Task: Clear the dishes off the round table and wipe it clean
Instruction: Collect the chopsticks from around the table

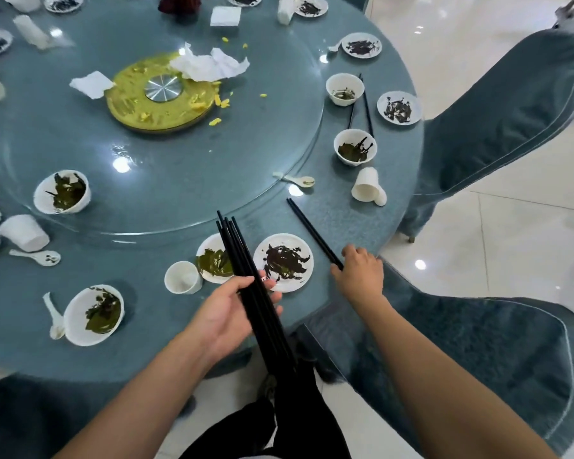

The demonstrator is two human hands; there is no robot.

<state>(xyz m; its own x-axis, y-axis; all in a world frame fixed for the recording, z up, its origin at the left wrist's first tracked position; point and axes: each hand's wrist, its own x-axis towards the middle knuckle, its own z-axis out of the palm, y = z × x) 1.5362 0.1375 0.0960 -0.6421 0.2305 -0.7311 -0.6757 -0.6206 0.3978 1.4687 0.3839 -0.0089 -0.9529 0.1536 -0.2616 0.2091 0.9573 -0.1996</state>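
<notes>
Two hands work at the near edge of the round worktop. The left hand curls around a bundle of black chopsticks, tips fanned over a green-smeared bowl; their lower ends are lost against dark clothing. The right hand pinches the near end of another chopstick pair lying on the worktop, its fingertips hidden. Between them sits a dark-smeared saucer. A tipped paper cup lies beyond, near a covered chair.
</notes>
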